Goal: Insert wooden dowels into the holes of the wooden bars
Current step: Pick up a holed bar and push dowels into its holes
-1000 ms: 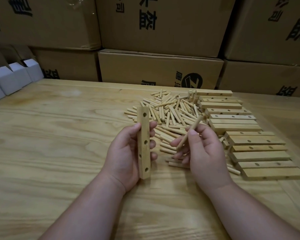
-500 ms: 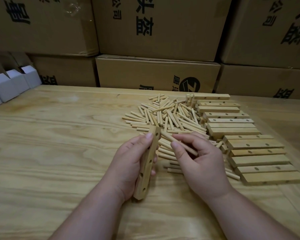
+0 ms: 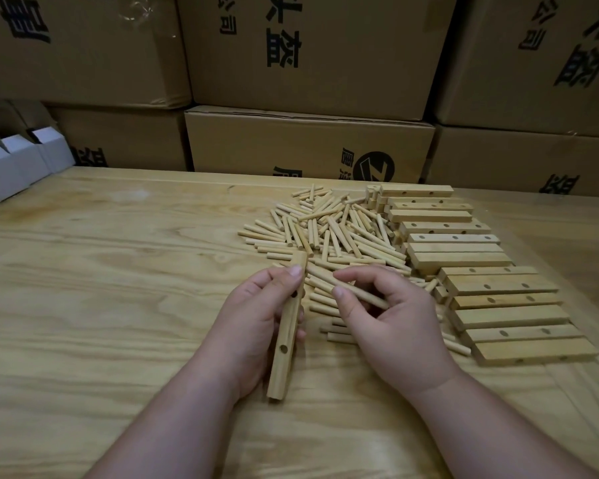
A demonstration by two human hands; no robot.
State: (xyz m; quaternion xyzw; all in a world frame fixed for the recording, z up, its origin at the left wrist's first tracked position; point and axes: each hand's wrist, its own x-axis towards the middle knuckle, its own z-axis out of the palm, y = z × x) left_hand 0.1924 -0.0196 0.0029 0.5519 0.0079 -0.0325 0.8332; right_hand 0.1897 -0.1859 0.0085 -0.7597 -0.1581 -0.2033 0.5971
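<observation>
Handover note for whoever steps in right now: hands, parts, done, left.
Left hand: gripping one wooden bar nearly upright above the table; two holes on its face show, both empty.
Right hand: pinching one dowel, its tip pointed toward the bar's upper hole, not yet in.
Parts: loose dowel pile behind the hands; row of spare bars to the right, holes showing empty.
Done: no dowel visibly seated in any bar.
Left: seat this dowel, fill the bar's other holes, then work through the row.

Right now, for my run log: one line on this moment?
left hand grips bar | right hand grips dowel | dowel at upper hole, not inserted
</observation>
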